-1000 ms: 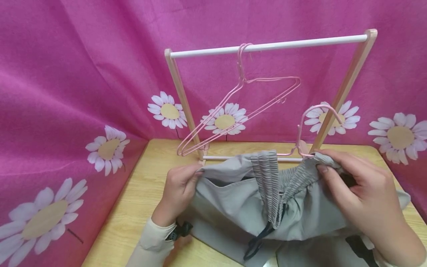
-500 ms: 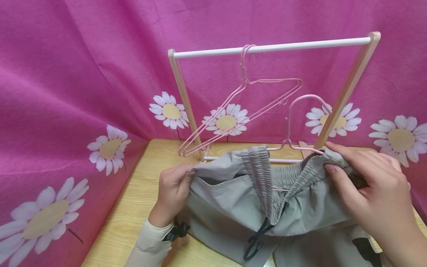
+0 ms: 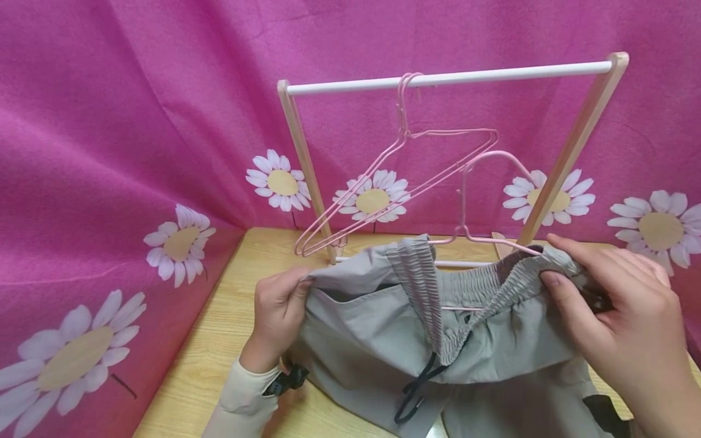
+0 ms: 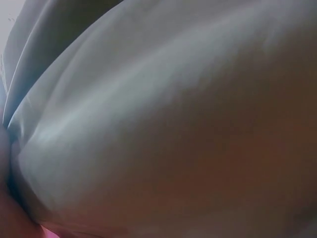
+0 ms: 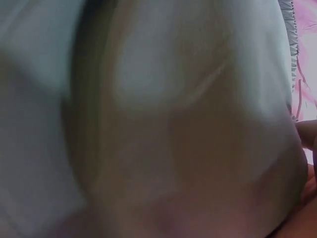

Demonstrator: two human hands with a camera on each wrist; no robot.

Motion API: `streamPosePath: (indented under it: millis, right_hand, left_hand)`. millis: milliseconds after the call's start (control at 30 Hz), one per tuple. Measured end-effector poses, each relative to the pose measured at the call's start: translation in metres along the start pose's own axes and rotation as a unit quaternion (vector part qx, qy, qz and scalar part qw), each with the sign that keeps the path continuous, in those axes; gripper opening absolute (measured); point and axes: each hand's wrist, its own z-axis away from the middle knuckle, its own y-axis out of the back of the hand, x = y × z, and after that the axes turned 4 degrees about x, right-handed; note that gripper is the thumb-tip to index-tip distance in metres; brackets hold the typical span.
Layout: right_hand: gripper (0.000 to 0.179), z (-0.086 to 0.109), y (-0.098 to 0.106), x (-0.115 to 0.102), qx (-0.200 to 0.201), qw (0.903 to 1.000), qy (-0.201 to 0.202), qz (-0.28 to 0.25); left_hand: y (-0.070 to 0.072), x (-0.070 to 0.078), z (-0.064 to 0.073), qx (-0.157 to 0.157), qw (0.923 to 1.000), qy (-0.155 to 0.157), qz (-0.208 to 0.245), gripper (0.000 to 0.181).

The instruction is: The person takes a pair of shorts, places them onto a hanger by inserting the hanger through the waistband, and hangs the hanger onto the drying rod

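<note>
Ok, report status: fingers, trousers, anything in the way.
Left fingers pinch grey trousers at one side, right fingers pinch waistband opposite. Pink hanger partly inside waistband, hook off the white rail. Two other hangers on rail; no obstruction apparent.

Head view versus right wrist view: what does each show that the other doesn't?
Only the head view shows the rack's white top rail, the pink hangers hanging from it, the left hand, the black drawcord and the wooden table.
Only the right wrist view shows the grey pants as a close, blurred expanse; it adds no separate object I can make out.
Both show the pants, their gathered waistband, some of the right hand and the pink backdrop.
</note>
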Motion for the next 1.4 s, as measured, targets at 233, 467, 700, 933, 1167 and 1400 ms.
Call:
streamPosePath:
  millis: [233, 467, 700, 933, 1167, 1400]
  right_hand:
    - [0.038, 0.008, 0.005, 0.007, 0.011, 0.9998, -0.014, 0.006]
    - [0.037, 0.013, 0.008, 0.013, 0.024, 0.9996, -0.016, -0.003]
    - [0.033, 0.014, 0.005, 0.019, 0.053, 0.9979, -0.001, -0.038]
    - [0.031, 0.016, 0.006, 0.025, 0.052, 0.9973, -0.009, -0.051]
    - [0.031, 0.019, 0.009, 0.028, 0.056, 0.9974, -0.025, -0.039]
    - [0.027, 0.020, 0.011, 0.032, 0.056, 0.9970, -0.046, -0.027]
  left_hand:
    - [0.000, -0.002, 0.004, 0.009, 0.9999, 0.001, 0.011, 0.043]
    - [0.000, -0.004, 0.004, 0.017, 0.9998, -0.001, 0.012, 0.044]
    - [0.004, -0.005, 0.004, 0.032, 0.9994, 0.000, 0.010, 0.046]
    - [0.009, -0.009, 0.003, 0.038, 0.9992, 0.001, 0.010, 0.046]
    - [0.012, -0.011, 0.004, 0.048, 0.9987, 0.007, 0.017, 0.047]
    - [0.014, -0.012, 0.005, 0.059, 0.9980, 0.009, 0.023, 0.047]
